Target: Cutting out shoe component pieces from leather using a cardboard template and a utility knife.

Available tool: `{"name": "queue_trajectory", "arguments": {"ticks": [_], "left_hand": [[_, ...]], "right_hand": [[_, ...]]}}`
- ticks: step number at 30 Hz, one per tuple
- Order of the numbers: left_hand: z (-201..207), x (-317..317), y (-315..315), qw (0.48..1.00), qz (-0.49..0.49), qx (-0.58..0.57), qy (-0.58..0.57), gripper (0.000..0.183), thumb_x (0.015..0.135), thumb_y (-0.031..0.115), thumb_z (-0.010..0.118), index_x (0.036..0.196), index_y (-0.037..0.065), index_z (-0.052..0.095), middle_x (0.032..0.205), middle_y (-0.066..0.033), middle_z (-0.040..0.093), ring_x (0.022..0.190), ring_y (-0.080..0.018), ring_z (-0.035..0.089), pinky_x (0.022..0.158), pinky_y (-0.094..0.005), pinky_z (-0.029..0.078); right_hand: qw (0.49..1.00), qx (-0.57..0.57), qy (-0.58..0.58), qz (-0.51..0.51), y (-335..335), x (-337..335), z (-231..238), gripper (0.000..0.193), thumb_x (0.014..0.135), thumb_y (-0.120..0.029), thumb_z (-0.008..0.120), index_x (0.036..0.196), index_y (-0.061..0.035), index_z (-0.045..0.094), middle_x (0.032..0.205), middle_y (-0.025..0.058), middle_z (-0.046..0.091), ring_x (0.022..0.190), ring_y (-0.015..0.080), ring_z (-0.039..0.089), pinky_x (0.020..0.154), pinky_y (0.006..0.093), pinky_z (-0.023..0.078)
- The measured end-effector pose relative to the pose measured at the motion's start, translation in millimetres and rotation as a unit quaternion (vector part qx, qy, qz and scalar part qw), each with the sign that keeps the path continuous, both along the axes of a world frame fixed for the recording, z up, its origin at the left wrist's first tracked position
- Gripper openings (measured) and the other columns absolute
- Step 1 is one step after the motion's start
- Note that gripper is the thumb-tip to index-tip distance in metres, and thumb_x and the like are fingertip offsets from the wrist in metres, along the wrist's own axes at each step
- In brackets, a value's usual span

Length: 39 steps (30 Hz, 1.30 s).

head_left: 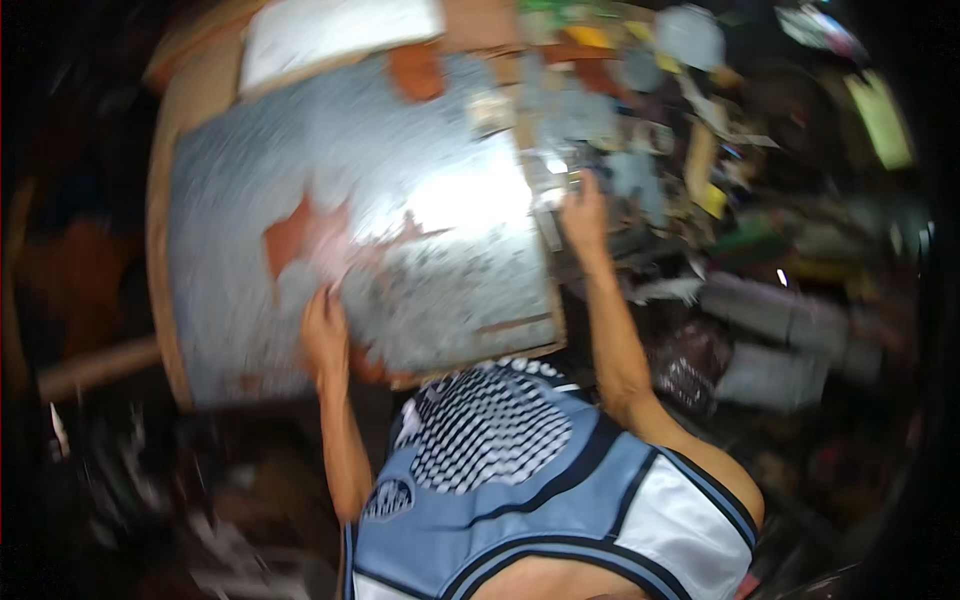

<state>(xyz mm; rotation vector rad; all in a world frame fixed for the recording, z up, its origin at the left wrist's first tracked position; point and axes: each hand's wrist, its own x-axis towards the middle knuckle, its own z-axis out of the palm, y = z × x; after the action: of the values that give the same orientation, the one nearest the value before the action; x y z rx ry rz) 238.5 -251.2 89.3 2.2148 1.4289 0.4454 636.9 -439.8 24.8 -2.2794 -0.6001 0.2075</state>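
A grey, shiny metal-topped work board (pixel 230 200) with a wooden rim lies in front of me. On its middle rests an irregular reddish-brown flat piece (pixel 290 240), leather-like, with jagged edges. My left hand (pixel 325 330) is over the near part of the board, just below that piece, its fingers curled together; what they pinch, if anything, is too blurred to make out. My right hand (pixel 583 220) reaches past the board's right edge, its fingertips at a small, shiny, clear-looking object (pixel 555 175). Motion blur hides whether it grips this.
A white slab (pixel 340 38) and another brown scrap (pixel 416 72) lie along the board's far edge. Cluttered scraps and a pale round piece (pixel 690 38) fill the right side. Grey block-like packages (pixel 770 375) and a dark plastic bag (pixel 692 362) sit lower right.
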Motion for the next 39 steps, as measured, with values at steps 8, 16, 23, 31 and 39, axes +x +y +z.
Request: {"name": "queue_trajectory", "arguments": {"ticks": [8, 16, 23, 31, 39], "left_hand": [[-19.2, -5.3, 54.3, 0.995, -0.02, 0.085, 0.046, 0.039, 0.089, 0.028, 0.065, 0.125, 0.013, 0.067, 0.149, -0.0209, 0.042, 0.141, -0.0409, 0.031, 0.112, -0.0547, 0.026], [-47.2, -19.1, 72.8, 0.996, -0.028, 0.077, 0.034, 0.04, 0.09, 0.037, 0.064, 0.129, 0.027, 0.066, 0.156, -0.0187, 0.033, 0.146, -0.0443, 0.019, 0.118, -0.0575, 0.01], [-51.1, -14.6, 78.2, 0.996, -0.008, 0.087, 0.027, 0.037, 0.09, 0.037, 0.063, 0.125, 0.029, 0.069, 0.155, -0.0182, 0.035, 0.146, -0.0435, 0.02, 0.118, -0.0573, 0.01], [-50.6, -18.2, 84.3, 0.996, -0.018, 0.091, 0.013, 0.041, 0.089, 0.037, 0.063, 0.128, 0.024, 0.067, 0.155, -0.0187, 0.035, 0.146, -0.0452, 0.019, 0.117, -0.0598, 0.01], [-37.5, -17.8, 48.3, 0.989, -0.047, 0.13, 0.045, 0.063, 0.09, 0.043, 0.063, 0.141, 0.007, 0.051, 0.153, -0.0304, 0.029, 0.144, -0.0503, 0.02, 0.114, -0.0637, 0.015]], "right_hand": [[0.877, 0.035, 0.0, 0.479, 116.5, -186.0, 61.6, 0.041, 0.093, -0.015, 0.057, 0.133, -0.0098, 0.056, 0.108, 0.0209, 0.064, 0.094, 0.0382, 0.065, 0.081, 0.0442, 0.054], [0.855, 0.011, -0.034, 0.517, 189.1, -243.0, 53.4, 0.034, 0.091, -0.01, 0.054, 0.124, -0.007, 0.06, 0.094, 0.0237, 0.062, 0.08, 0.0417, 0.065, 0.066, 0.0501, 0.053], [0.864, -0.057, -0.064, 0.495, 186.1, -254.8, 61.6, 0.039, 0.088, -0.005, 0.051, 0.126, -0.0049, 0.058, 0.097, 0.0257, 0.06, 0.086, 0.043, 0.064, 0.07, 0.0502, 0.053], [0.872, -0.136, -0.013, 0.47, 130.6, -242.9, 79.3, 0.037, 0.088, -0.007, 0.054, 0.125, -0.0043, 0.055, 0.1, 0.0241, 0.059, 0.092, 0.0428, 0.062, 0.076, 0.0505, 0.052], [0.907, -0.013, -0.05, 0.417, 230.3, -212.9, 58.0, 0.044, 0.087, -0.017, 0.063, 0.128, -0.0069, 0.052, 0.118, 0.0209, 0.059, 0.105, 0.0426, 0.06, 0.09, 0.0488, 0.05]]}}
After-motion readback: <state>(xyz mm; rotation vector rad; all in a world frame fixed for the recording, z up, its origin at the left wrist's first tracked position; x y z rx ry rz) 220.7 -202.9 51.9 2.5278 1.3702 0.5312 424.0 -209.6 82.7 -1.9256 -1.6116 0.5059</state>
